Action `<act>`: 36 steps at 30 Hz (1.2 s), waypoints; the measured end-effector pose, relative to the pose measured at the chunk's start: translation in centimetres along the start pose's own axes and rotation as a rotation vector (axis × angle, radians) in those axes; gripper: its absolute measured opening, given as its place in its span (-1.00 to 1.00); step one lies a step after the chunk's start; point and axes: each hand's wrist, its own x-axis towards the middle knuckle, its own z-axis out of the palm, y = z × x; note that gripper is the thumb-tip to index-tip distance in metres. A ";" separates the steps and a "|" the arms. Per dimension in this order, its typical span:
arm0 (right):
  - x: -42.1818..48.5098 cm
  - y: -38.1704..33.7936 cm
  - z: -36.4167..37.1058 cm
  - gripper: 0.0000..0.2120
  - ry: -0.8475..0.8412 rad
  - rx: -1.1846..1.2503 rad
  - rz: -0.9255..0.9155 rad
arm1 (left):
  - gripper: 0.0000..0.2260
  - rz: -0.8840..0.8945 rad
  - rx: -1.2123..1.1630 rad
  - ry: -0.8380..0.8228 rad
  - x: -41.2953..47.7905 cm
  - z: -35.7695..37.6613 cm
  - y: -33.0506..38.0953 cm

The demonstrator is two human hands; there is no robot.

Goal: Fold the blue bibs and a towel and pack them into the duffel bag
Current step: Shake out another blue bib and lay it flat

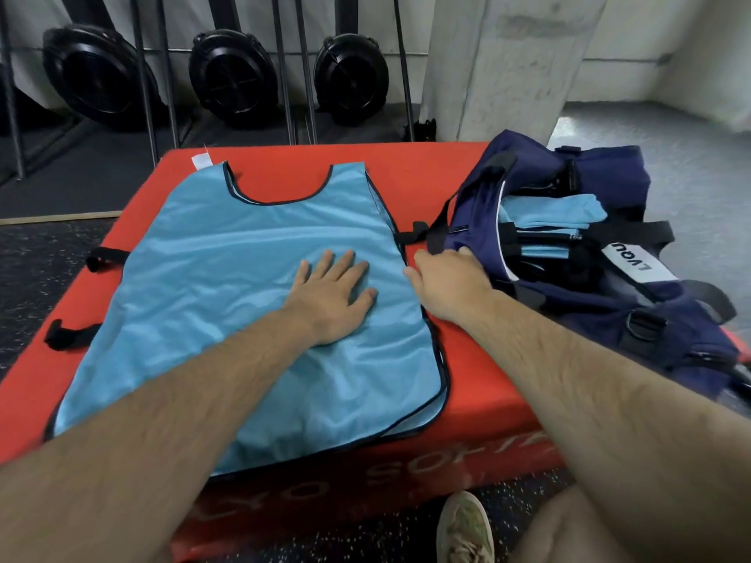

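A light blue bib [227, 286] with dark trim lies spread flat on a red padded box [410, 168], neck opening toward the far side. My left hand [333, 296] presses flat on the bib's middle, fingers spread. My right hand [447, 278] is at the bib's right edge, fingers curled; whether it pinches the trim or the bag's side I cannot tell. A navy duffel bag [601, 319] stands open on the box's right end, with folded light blue fabric [552, 215] inside.
Black straps [103, 256] stick out from the box's left side. Three black fan-like wheels [231, 77] and metal bars line the back wall. A white pillar [504, 63] stands behind the bag. My shoe [465, 530] rests on the speckled floor below.
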 end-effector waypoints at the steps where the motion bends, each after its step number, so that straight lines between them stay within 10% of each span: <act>1: 0.0 0.1 0.0 -0.58 0.008 -0.017 -0.002 | -0.42 0.002 0.005 -0.002 0.0 -0.1 0.0; 11: -0.9 -2.4 -2.2 -0.65 0.174 -0.035 0.120 | -0.38 0.018 0.035 0.008 -1.6 -0.3 4.7; 18: -5.8 -11.8 -1.3 -0.61 0.164 0.919 0.048 | -0.37 -0.027 -0.450 0.128 -6.1 0.0 6.0; 24: -8.8 -9.0 0.6 -0.39 -0.175 0.633 0.100 | -0.42 -0.079 -0.033 0.024 -7.1 0.9 2.1; 36: -10.7 -9.3 -0.8 -0.47 -0.038 0.274 -0.080 | -0.45 -0.131 -0.027 0.089 -13.6 1.0 -1.7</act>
